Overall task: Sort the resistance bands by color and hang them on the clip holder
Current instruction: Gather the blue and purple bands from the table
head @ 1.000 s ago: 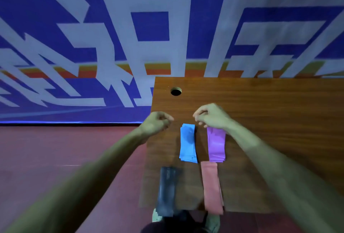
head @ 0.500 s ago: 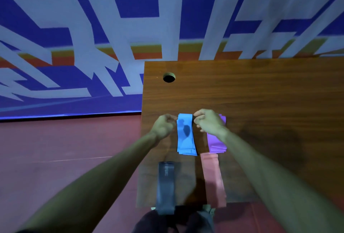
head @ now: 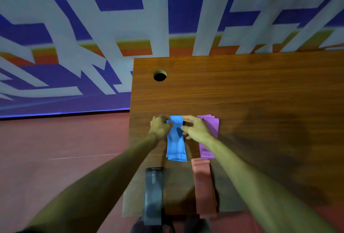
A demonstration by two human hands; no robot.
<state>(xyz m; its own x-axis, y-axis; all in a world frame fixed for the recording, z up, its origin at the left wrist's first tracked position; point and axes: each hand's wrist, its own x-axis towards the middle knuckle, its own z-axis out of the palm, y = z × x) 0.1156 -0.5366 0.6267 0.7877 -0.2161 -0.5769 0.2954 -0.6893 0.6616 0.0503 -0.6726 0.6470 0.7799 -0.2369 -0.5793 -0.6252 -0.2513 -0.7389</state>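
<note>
Blue bands [head: 176,139] sit stacked in the middle of the wooden worktop [head: 242,87], and both hands have come down onto the far end of that stack within the last second; a moment ago they hovered above it, apart. The left hand [head: 160,127] now pinches the pile's left edge, its grip closed on the blue material. The right hand [head: 195,128] has shifted off the purple bands [head: 211,135] and rests at the blue pile's right edge, fingers loosely curled and touching it; whether they actually clamp it I cannot tell. A small dark object shows between thumb and forefinger, too small to identify.

Purple lies just beside the blue, pink bands [head: 203,186] and a dark grey band [head: 153,193] nearer the body, the grey overhanging the edge. Sorting looks complete, so blue is probably the first colour to be lifted. No clip holder is visible.
</note>
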